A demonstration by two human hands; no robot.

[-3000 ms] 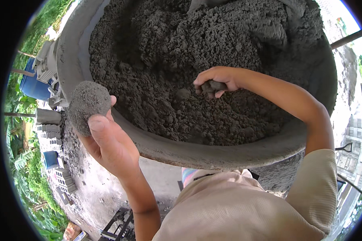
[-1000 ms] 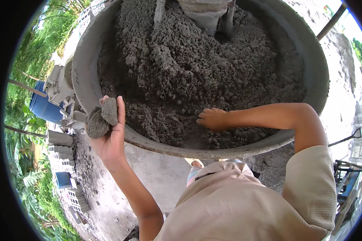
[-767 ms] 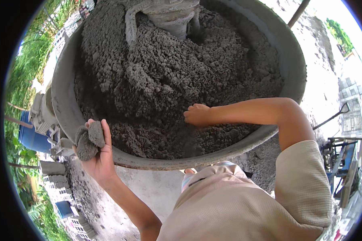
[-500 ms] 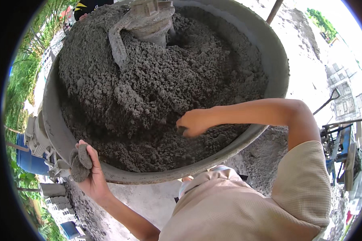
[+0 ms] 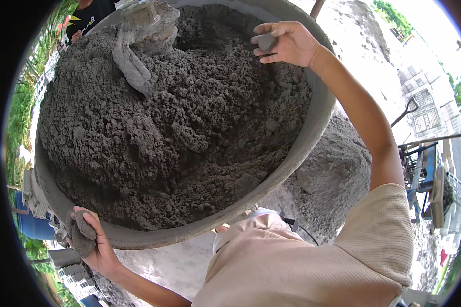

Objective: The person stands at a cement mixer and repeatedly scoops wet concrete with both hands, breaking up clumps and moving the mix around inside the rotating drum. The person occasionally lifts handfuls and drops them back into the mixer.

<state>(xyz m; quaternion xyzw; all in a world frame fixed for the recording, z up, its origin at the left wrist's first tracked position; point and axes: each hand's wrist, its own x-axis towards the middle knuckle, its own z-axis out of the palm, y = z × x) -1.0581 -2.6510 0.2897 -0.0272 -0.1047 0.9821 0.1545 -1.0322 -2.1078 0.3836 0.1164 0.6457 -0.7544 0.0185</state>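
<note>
A large round mixer pan (image 5: 305, 148) is heaped with damp, crumbly grey concrete mix (image 5: 189, 123). A mixing arm (image 5: 130, 59) caked in grey stands at its centre. At the pan's near left rim, my left hand (image 5: 101, 250) is closed around grey lumps (image 5: 82, 233) that look like clods or stones. My right hand (image 5: 294, 43) is raised over the far right side of the pan. Its fingers are partly spread, with a small grey lump (image 5: 267, 42) between fingers and thumb.
Across the pan at the upper left stands another person (image 5: 89, 15) in a dark shirt. Grey sand (image 5: 333, 174) lies right of the pan. Concrete blocks (image 5: 425, 102), a shovel handle (image 5: 405, 110) and a blue machine (image 5: 427, 171) are farther right. A blue barrel (image 5: 33, 222) stands left.
My right hand has risen from the mix near the pan's front to its far right side, carrying the lump. The view has shifted; my left hand stays by the rim with its lumps.
</note>
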